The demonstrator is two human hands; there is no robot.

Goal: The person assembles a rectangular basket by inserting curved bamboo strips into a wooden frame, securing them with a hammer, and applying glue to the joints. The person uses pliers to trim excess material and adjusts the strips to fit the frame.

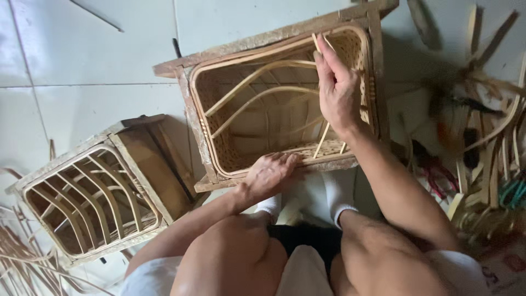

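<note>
The right hand (337,90) has its grip closed on a thin cane strip (327,118), pinching the strip's top end between thumb and fingertips above the far rim of the woven basket (241,159). From the grip the strip runs down and toward the person, across the open basket, to the near rim. The basket sits inside a rough wooden frame (189,118) on the tiled floor (82,82). Two curved cane ribs (257,93) arch across the basket's hollow just left of the grip.

The left hand (268,174) is below and to the left of the grip, lying palm down with fingers spread on the frame's near edge, pressing on it and grasping nothing.

Further left of both hands stands a second frame holding a ribbed basket (90,200), well apart from the first. Loose cane strips (22,257) lie at the lower left corner. To the right of the grip is a blurred heap of cane offcuts and tools (482,153).

The right forearm rises steeply from the knee, wrist bent over the basket's right wall. The left forearm reaches forward from between the knees.
</note>
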